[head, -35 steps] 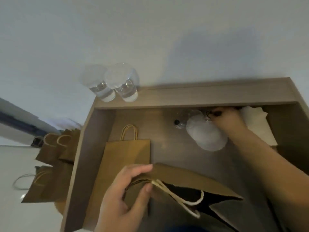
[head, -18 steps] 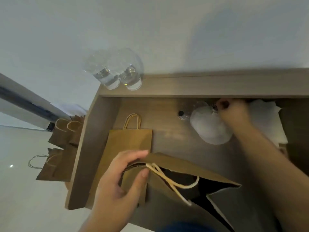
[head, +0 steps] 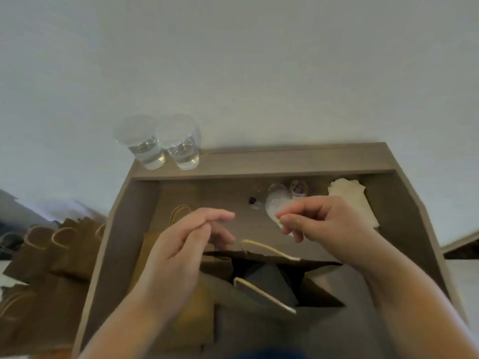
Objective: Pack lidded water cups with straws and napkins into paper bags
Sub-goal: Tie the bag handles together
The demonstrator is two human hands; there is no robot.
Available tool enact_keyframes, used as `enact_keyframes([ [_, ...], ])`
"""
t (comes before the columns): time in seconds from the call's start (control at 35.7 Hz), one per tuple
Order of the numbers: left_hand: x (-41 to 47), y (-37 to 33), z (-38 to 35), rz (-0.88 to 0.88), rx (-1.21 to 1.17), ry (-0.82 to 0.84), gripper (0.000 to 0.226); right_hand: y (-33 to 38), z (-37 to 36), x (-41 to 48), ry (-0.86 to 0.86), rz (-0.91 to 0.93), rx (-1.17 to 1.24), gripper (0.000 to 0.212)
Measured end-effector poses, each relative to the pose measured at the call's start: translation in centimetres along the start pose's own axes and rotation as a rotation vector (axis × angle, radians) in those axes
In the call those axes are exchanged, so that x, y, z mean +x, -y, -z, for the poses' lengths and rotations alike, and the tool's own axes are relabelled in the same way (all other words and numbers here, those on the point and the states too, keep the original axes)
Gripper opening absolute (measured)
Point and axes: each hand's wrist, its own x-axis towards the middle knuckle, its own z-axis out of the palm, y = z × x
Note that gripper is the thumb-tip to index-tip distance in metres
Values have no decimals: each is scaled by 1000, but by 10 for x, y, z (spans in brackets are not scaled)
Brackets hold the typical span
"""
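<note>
The open paper bag (head: 272,283) stands at the near middle of the wooden desk (head: 412,229), its mouth facing up and its two white handles (head: 269,251) lying across the opening. The left hand (head: 186,250) hangs over the left edge of this bag with the fingers almost straight and loose, and it holds nothing. The right hand (head: 324,224) is over the far right part of the bag. Its fingers are curled and the thumb meets the forefinger as in a pinch, but I cannot tell if something is between them.

Two lidded water cups (head: 168,149) stand side by side on the far ledge at the left. The napkins (head: 350,200) lie at the far right, and a translucent stack of lids (head: 276,200) is just left of them. A flat paper bag (head: 186,322) lies under the left forearm. More paper bags (head: 51,255) lie left of the desk.
</note>
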Motion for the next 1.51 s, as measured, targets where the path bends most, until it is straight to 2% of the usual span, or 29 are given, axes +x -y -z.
enact_keyframes([
  [0.08,20,-8,0,-13,148,98,23,28,-10,-12,35,34,-7,19],
  [0.22,38,-16,-4,-65,125,279,7,47,-30,-23,21,37,-128,20],
  [0.45,40,-12,-3,-99,136,333,10,45,-44,-38,-156,-13,-158,17],
  [0.56,40,-16,-5,-163,193,327,12,48,-49,-45,-270,24,-397,13],
  [0.62,42,-18,-5,-179,207,326,11,51,-51,-45,-284,36,-387,18],
  [0.78,37,-26,-6,-162,214,337,24,57,-52,-47,-241,37,-391,18],
  [0.9,21,-28,16,-37,105,425,43,53,-43,-49,-279,-25,-325,17],
  [0.95,12,-26,30,-53,210,553,57,51,-41,-50,-273,-87,-293,15],
  [1.04,1,-23,36,-146,538,667,77,50,-39,-51,-243,-128,-307,17],
  [1.09,-1,-24,24,-190,657,632,86,51,-39,-53,-212,-132,-351,22],
  [1.12,-1,-24,16,-218,676,589,83,52,-39,-53,-197,-133,-377,25],
  [1.2,1,-23,-6,-283,698,442,61,57,-41,-53,-155,-137,-423,27],
  [1.26,2,-22,-12,-297,690,386,54,58,-43,-53,-145,-143,-450,25],
  [1.51,0,-17,-19,-263,690,294,48,64,-47,-67,-105,-158,-436,10],
])
